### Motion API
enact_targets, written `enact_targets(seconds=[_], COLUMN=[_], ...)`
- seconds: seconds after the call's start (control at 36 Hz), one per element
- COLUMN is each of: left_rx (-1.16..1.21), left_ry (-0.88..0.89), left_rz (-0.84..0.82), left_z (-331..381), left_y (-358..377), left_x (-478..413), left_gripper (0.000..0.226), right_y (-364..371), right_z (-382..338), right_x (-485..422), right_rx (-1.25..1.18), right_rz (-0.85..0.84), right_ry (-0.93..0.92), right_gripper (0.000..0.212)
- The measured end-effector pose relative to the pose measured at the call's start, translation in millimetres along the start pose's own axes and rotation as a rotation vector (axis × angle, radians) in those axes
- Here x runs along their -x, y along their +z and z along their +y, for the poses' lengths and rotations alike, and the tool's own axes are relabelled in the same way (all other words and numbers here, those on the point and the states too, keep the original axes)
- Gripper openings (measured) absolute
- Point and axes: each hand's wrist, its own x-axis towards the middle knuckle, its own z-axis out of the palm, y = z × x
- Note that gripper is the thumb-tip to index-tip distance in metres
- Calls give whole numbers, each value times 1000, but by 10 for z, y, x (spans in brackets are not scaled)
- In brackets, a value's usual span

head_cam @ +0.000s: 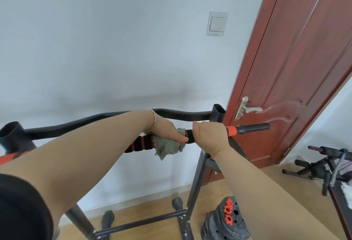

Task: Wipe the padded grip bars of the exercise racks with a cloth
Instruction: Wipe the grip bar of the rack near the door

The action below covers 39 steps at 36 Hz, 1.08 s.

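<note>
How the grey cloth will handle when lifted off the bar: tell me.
Probably floppy: the grey cloth hangs in crumpled folds under the left hand. Likely light, being a small bunch of fabric that one hand holds against the padded grip bar. Its fuzzy surface should grip rather than slip.

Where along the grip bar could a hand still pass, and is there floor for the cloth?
The padded bar is bare left of the cloth, and its ribbed end past the orange collar is free. The middle is crowded: left hand on the cloth, right hand gripping beside it. Bare floor shows left of the weight plates.
</note>
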Motion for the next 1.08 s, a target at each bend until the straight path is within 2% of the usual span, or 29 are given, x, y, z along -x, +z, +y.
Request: enact_targets(seconds=[0.11, 0.17, 0.28, 0.42, 0.47, 0.56, 0.58, 0.64, 0.67, 0.69, 0.75, 0.83, 0.92, 1.0, 1.08], left_rx=[64, -3, -78, -252, -309, -410, -468, -605, -636, -675, -518, -294, -150, -49, -24], left_ry=[-11, 5, 74, 162, 182, 167, 158, 74, 66, 92, 93, 62, 43, 33, -68], left_rz=[1, 69, 234, 446, 511, 592, 625, 655, 674, 661, 615, 516, 456, 437, 447], left_z=[-20, -19, -38, -14, 10, -1, -26, -85, -112, -173, -270, -388, -468, -561, -657], left_y=[23, 49, 178, 304, 331, 343, 353, 331, 304, 273, 242, 205, 146, 90, 87], left_x=[-7, -6, -30, 29, 53, 126, 129, 180, 221, 234, 313, 437, 515, 602, 614], left_gripper=[76, 77, 67, 68, 61, 31, 35, 25, 37, 56, 73, 66, 61, 66, 69], right_y=[-34, -42, -52, -80, -79, -102, -68, -58, -62, -59, -39, -123, -239, -289, -303], right_z=[61, 81, 65, 66, 67, 81, 105, 120, 117, 117, 110, 83, 10, -74, -143], right_x=[-23, -43, -57, -53, -57, -79, -95, -106, -100, -105, -147, -196, -167, -120, -123], right_rx=[2, 39, 63, 79, 84, 91, 85, 71, 59, 24, -117, -536, -864, -899, -862], right_rz=[-84, -94, -137, -156, -165, -177, -176, -185, -196, -197, -140, -156, -97, -136, -122], right_ry=[-74, -85, -103, -102, -108, -84, -88, -131, -120, -115, -60, 91, 69, 5, 17], right_gripper=[15, 14, 26, 20, 20, 20, 26, 37, 27, 7, 27, 36, 33, 27, 16])
